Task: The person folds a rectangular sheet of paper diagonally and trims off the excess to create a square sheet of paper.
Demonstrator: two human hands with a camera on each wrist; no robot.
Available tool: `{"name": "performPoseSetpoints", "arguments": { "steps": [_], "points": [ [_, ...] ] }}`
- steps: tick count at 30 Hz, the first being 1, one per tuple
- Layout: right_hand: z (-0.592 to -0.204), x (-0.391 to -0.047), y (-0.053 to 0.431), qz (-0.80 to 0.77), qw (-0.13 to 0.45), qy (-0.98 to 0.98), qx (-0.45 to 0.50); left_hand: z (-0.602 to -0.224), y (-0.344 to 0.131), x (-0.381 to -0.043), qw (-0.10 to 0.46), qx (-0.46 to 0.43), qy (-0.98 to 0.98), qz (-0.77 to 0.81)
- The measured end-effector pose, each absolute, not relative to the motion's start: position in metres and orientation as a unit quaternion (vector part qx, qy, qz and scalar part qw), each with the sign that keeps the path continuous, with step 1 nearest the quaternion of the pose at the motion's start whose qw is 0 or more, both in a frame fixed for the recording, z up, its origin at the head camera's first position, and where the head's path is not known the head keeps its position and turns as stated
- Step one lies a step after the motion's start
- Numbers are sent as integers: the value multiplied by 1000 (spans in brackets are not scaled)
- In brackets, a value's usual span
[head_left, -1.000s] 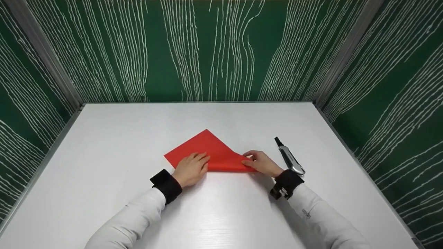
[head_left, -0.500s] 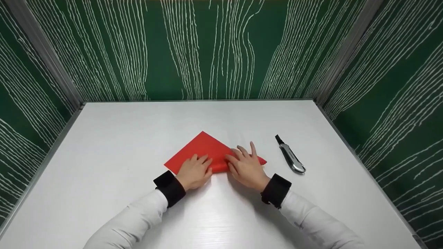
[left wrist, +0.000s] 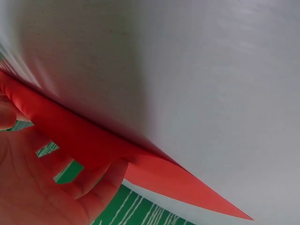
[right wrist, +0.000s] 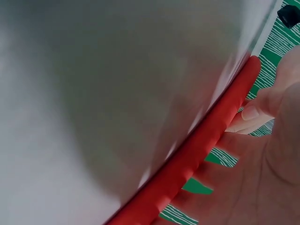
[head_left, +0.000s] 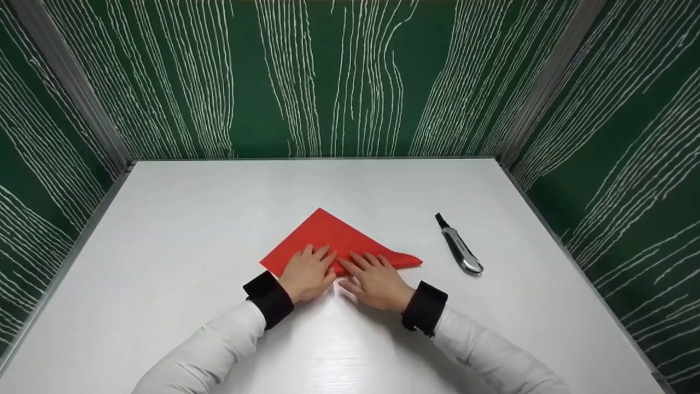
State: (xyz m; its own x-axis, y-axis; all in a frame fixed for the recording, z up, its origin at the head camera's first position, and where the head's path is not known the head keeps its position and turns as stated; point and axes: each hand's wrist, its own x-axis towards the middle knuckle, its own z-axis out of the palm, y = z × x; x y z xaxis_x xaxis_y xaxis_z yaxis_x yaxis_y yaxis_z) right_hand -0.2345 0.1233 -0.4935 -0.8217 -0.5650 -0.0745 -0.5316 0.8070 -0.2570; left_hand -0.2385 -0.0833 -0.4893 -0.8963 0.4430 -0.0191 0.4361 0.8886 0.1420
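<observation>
A sheet of red paper (head_left: 333, 235), folded into a triangle, lies on the white table with its fold along the near side. My left hand (head_left: 308, 273) rests on its left part with the fingers spread nearly straight. Just beside it, my right hand (head_left: 377, 282) presses extended fingers on the near fold, its thumb reaching toward the left hand. The paper's right corner is raised and curled. In the left wrist view, the fingers lie on the red paper (left wrist: 79, 126). Along the fold the red paper (right wrist: 187, 159) looks rounded in the right wrist view.
A grey and black utility knife (head_left: 461, 250) lies on the white table (head_left: 164, 246) to the right of the paper. Green walls (head_left: 366, 82) with white wavy lines stand behind and at both sides.
My right hand has let go of the paper's right corner and moved left along the fold, close to my left hand. The left hand stays nearly in place.
</observation>
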Motion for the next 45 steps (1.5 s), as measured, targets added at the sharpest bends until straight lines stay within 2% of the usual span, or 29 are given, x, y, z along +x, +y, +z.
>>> {"name": "performPoseSetpoints", "arguments": {
  "steps": [9,45],
  "points": [
    [-493,-236,124,-128,75,945,-293,-493,-86,-240,11,237,969,71],
    [-491,-241,123,-136,96,947,-276,-494,-86,-248,26,223,972,71]
  ]
}}
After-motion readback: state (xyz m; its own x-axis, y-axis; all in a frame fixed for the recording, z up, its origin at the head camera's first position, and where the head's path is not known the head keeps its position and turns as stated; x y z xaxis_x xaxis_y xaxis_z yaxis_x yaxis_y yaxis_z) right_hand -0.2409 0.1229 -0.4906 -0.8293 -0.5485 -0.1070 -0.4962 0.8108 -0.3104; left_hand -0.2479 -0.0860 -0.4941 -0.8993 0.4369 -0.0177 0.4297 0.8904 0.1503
